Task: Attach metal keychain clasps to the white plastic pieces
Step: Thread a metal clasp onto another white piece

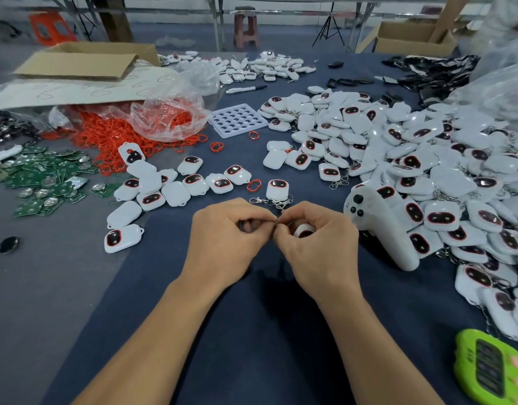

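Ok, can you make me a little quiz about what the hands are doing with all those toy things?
1. True or false: the right hand cups a white plastic piece.
2. What does the left hand pinch at its fingertips? A) the metal clasp B) a pen C) a circuit board
3. Fill in the gap: the heap of loose rings on the left of the table is coloured ____.

Key: 1 true; 2 A; 3 red.
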The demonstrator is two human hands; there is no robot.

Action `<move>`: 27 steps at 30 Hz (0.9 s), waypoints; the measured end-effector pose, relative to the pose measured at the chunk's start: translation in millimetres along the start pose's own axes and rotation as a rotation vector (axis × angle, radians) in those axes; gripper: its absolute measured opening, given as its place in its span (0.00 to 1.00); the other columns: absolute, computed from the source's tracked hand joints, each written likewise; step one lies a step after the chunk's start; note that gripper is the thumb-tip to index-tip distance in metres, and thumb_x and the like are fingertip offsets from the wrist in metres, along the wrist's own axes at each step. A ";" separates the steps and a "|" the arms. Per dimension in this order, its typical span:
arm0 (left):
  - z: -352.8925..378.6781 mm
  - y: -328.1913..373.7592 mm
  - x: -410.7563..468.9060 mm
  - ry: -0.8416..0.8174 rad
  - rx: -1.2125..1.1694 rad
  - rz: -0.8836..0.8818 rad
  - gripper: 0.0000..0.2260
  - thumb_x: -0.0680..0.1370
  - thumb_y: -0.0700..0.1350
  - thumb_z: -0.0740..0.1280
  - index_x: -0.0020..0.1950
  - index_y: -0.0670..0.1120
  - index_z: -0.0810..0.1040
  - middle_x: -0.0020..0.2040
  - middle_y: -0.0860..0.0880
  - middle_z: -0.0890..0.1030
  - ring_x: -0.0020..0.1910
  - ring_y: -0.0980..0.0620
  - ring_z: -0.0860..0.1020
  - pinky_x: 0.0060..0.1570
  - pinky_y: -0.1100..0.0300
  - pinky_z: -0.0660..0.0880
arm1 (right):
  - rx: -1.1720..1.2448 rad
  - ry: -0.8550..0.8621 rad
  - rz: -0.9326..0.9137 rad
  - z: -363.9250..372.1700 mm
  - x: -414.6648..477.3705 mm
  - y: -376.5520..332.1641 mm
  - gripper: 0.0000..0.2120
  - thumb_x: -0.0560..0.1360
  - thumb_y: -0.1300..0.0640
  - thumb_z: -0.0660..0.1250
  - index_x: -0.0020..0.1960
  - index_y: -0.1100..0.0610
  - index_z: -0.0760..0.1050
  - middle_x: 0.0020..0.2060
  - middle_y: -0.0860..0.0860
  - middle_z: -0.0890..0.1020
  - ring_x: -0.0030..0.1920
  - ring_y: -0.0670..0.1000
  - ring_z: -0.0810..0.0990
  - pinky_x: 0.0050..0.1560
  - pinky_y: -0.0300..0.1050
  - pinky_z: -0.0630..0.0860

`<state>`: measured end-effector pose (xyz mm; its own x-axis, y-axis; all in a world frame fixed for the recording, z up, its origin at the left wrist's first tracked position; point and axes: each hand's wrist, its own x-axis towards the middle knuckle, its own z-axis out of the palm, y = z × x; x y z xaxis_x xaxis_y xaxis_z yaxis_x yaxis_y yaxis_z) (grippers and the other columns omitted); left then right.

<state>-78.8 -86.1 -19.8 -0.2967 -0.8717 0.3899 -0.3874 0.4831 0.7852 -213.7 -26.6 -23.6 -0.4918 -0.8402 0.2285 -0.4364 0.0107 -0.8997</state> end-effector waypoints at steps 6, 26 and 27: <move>-5.4 -4.3 5.7 -0.113 -0.081 -0.154 0.10 0.72 0.41 0.77 0.42 0.58 0.88 0.36 0.57 0.84 0.33 0.60 0.77 0.35 0.71 0.71 | 0.034 -0.014 0.036 -0.2 1.4 -0.9 0.11 0.70 0.60 0.76 0.38 0.43 0.83 0.30 0.42 0.83 0.30 0.42 0.79 0.30 0.28 0.71; -4.4 -5.7 5.8 -0.249 -0.278 -0.253 0.05 0.68 0.46 0.73 0.41 0.55 0.88 0.30 0.54 0.81 0.30 0.59 0.73 0.33 0.68 0.70 | 0.195 -0.079 0.149 -3.1 7.8 5.2 0.12 0.71 0.65 0.73 0.35 0.50 0.84 0.31 0.58 0.81 0.26 0.44 0.71 0.27 0.33 0.69; -4.5 -5.2 5.8 -0.251 -0.280 -0.252 0.06 0.68 0.45 0.73 0.41 0.55 0.88 0.30 0.54 0.82 0.30 0.59 0.74 0.33 0.68 0.71 | 0.194 -0.081 0.149 -3.1 7.7 5.3 0.12 0.71 0.65 0.73 0.35 0.50 0.84 0.30 0.58 0.81 0.26 0.43 0.71 0.27 0.33 0.69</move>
<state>-74.6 -94.0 -19.4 -0.4395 -0.8957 0.0680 -0.2337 0.1871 0.9541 -222.2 -31.4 -25.4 -0.4747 -0.8778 0.0648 -0.2069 0.0397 -0.9776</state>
